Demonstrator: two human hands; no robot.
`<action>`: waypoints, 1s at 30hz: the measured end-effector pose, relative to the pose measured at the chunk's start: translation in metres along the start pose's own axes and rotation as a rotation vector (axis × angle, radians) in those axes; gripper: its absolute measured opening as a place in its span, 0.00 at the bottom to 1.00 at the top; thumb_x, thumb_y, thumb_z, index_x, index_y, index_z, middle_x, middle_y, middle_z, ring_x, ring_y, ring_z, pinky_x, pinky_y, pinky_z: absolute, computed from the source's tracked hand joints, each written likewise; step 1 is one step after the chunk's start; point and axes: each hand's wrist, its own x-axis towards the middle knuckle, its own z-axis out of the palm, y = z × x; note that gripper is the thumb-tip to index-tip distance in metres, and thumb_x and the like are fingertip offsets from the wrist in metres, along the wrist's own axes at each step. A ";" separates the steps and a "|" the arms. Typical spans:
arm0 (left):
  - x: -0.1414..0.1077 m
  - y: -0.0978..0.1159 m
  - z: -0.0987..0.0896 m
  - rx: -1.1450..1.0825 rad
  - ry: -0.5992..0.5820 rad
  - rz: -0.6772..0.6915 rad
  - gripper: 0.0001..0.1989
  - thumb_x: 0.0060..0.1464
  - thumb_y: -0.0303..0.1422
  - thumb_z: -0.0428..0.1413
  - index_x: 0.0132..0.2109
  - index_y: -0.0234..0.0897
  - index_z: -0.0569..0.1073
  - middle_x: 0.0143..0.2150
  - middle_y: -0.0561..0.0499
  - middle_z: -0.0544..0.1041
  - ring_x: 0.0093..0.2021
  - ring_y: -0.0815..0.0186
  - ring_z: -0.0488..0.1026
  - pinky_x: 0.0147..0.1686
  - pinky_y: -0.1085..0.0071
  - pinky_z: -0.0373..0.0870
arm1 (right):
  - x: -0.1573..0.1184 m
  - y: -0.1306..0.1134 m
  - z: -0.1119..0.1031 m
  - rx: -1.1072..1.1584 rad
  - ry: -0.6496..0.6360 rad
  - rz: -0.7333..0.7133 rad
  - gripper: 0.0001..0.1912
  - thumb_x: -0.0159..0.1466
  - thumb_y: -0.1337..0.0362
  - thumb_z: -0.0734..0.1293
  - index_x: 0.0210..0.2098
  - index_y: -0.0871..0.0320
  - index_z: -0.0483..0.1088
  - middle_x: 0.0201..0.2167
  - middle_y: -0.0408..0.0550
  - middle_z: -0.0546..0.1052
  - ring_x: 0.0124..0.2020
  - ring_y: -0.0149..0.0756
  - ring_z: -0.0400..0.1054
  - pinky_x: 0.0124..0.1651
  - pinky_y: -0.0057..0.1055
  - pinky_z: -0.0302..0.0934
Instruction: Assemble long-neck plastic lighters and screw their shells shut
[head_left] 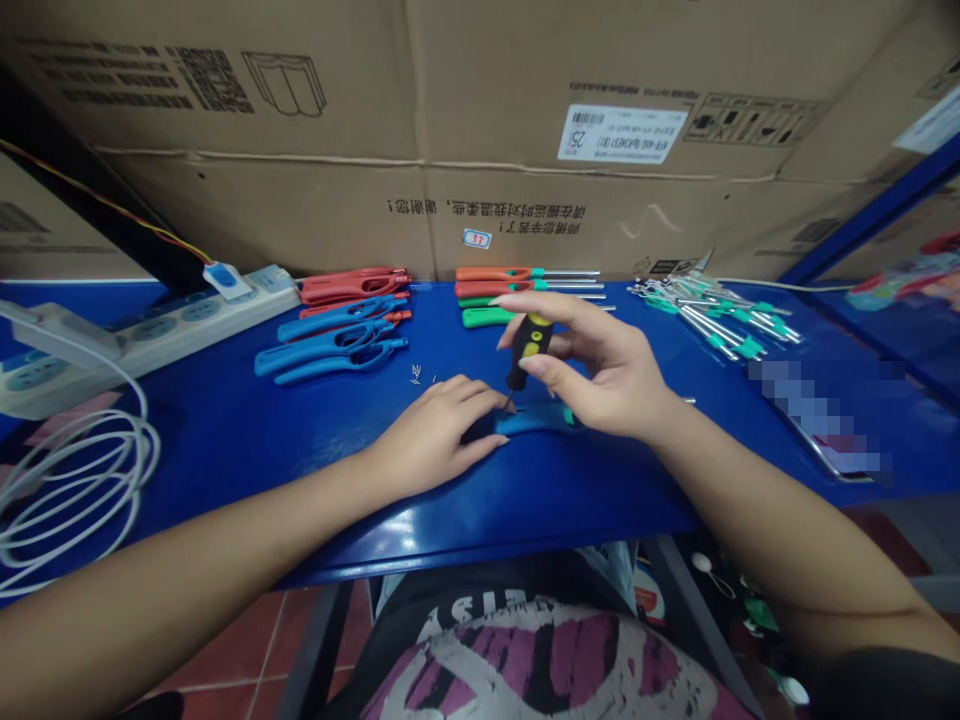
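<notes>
My right hand (pixel 611 370) grips a black and yellow screwdriver (pixel 531 348), its shaft pointing down at a blue lighter handle (pixel 536 418). That handle lies flat on the blue table, with a green piece near its right end. My left hand (pixel 450 430) is closed around the handle's left end, fingers beside the screwdriver tip. The tip's exact contact with a screw is hidden. Just behind my left hand lie several small screws (pixel 416 374). Long-nosed lighters with metal tubes, an orange one (pixel 484 273) among them, are lined up beyond my right hand.
Red handles (pixel 349 287) and blue handles (pixel 330 350) lie at the back left, beside a power strip (pixel 169 320) and coiled white cable (pixel 82 500). Metal tubes with green parts (pixel 720 320) are heaped at the back right. A cardboard box (pixel 300 210) walls the back.
</notes>
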 end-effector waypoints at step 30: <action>0.000 0.000 0.000 0.002 -0.010 0.001 0.13 0.64 0.36 0.58 0.54 0.40 0.72 0.53 0.47 0.77 0.54 0.55 0.71 0.55 0.56 0.68 | 0.003 0.001 -0.003 -0.072 0.079 -0.027 0.19 0.70 0.52 0.65 0.55 0.51 0.74 0.42 0.49 0.79 0.35 0.37 0.74 0.39 0.37 0.73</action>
